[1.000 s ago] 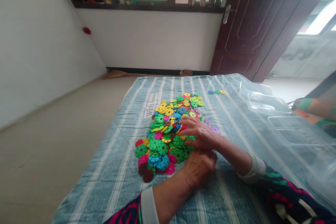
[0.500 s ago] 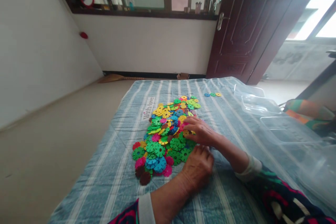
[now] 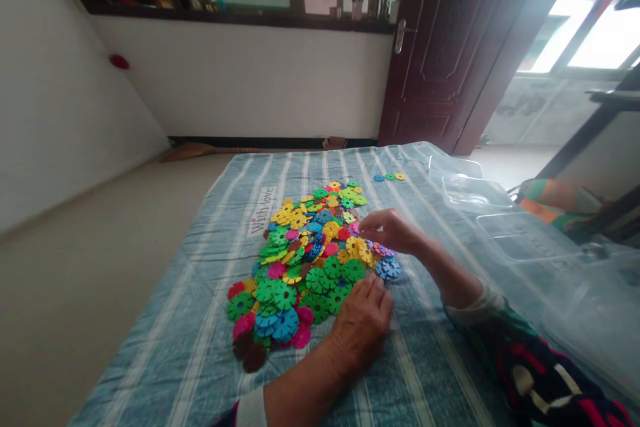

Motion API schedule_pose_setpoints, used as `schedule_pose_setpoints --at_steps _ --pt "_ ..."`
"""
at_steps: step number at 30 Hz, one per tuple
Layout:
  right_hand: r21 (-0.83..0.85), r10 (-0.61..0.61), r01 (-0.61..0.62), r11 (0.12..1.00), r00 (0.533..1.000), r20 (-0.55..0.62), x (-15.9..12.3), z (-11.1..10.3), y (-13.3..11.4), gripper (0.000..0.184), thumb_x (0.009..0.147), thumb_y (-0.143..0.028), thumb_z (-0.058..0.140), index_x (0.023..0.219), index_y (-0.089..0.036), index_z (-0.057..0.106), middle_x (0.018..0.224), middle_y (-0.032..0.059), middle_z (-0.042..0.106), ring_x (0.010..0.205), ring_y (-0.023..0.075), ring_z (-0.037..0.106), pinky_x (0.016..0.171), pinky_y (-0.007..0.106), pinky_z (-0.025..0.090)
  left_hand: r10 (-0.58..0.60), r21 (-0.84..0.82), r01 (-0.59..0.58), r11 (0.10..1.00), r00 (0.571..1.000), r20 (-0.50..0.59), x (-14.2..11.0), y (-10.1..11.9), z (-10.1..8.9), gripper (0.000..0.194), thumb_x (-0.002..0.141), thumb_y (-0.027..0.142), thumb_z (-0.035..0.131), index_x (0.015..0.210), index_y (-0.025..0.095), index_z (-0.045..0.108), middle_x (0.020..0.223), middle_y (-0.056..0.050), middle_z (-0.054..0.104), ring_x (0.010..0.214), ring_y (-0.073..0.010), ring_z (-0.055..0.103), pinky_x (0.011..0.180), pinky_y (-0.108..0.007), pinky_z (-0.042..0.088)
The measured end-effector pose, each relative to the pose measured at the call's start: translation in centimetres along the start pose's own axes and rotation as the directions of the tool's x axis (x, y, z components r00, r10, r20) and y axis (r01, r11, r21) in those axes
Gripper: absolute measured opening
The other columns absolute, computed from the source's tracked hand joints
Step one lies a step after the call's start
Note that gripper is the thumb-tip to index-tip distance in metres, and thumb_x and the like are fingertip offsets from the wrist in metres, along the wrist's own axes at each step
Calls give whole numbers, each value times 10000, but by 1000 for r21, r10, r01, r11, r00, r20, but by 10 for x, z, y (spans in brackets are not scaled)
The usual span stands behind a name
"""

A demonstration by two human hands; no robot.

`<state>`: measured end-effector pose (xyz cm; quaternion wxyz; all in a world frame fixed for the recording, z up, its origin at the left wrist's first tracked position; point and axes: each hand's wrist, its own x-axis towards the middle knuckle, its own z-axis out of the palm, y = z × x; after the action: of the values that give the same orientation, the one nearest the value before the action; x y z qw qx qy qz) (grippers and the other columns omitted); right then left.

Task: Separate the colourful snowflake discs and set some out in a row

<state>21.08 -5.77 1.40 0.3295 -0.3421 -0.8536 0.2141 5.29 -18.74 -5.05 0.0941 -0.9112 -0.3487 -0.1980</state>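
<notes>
Disc pile (image 3: 316, 279) mid striped cloth (image 3: 200, 280), left hand (image 3: 364, 317) curled at its near-right edge, right hand (image 3: 393, 231) half-curled along its right, grips can't tell; a careless brush could scatter loose discs.

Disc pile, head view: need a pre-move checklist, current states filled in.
1. Disc pile on the striped cloth, visible beyond both hands: ok.
2. Discs lying singly, no overlap: not ok, many are stacked on one another, colours mixed.
3. Left hand free of discs: cannot tell; fingers curl downward at the pile's near right edge, grip hidden.
4. Right hand free of discs: cannot tell; fingertips are at the pile's right side, too small to read.
5. Row of three discs (blue, green, yellow) apart from the pile: ok.
6. Clear containers apart from the pile: ok, off to the right.
</notes>
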Motion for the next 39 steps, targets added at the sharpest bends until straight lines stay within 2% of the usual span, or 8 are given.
schedule_pose_setpoints --at_steps 5,8,16,24,30,34,37,39 --pt "-69 -263 279 958 948 180 4 30 -35 86 884 -182 640 909 -185 723 883 49 703 833 159 622 790 293 484 -4 3 4 1000 1000 -2 -2 0 4 271 854 68 481 1099 92 593 1155 -166 665 1115 -285 623 992 -431 523" --pt "-116 -336 375 920 906 257 5 41 -46 95 911 -181 609 886 -177 701 935 66 688 922 173 600 865 313 471 -33 5 33 999 999 31 -1 1 3 252 851 35 481 1053 111 611 1067 -126 687 1033 -265 648 957 -409 542" --pt "-283 -257 326 902 932 257 5 51 -53 134 951 -242 575 1020 -242 690 1071 46 648 1040 175 554 915 313 446 -42 8 42 999 999 2 -1 -1 6 241 814 29 489 980 127 635 1039 -116 699 1003 -268 658 924 -407 555" --pt "-364 -265 386 848 903 339 7 59 -60 137 932 -324 626 999 -222 688 1026 39 654 949 175 563 877 324 429 -56 -48 50 998 988 -145 -8 0 35 489 787 6 411 1244 101 560 1147 -142 695 1075 -270 647 923 -398 528" --pt "-328 -310 407 852 899 310 4 64 -55 117 921 -307 635 875 -207 677 986 38 677 932 172 586 861 312 438 -13 -20 13 1000 1000 20 -8 -5 22 462 805 31 423 1232 112 579 1101 -134 712 984 -266 676 871 -392 558" --pt "-231 -365 406 884 909 202 5 64 -48 137 939 -287 608 867 -198 682 952 41 701 913 164 618 858 299 455 -14 -9 14 1000 1000 16 -6 -6 14 398 799 49 455 1155 125 616 1089 -131 716 1009 -266 672 906 -400 562" --pt "-223 -286 274 935 958 -25 13 48 -22 146 954 -255 572 911 -189 695 958 64 713 920 172 639 862 310 472 -26 6 26 1000 999 -19 -5 -5 9 317 795 62 485 1066 118 640 1115 -156 705 1082 -293 652 941 -438 547" --pt "-291 -116 67 954 982 -152 19 29 6 149 946 -260 578 984 -190 705 1066 90 709 1014 199 634 922 341 465 -19 15 20 1000 997 -71 -5 -4 6 337 795 69 485 1091 116 638 1180 -169 689 1152 -299 626 959 -439 536"
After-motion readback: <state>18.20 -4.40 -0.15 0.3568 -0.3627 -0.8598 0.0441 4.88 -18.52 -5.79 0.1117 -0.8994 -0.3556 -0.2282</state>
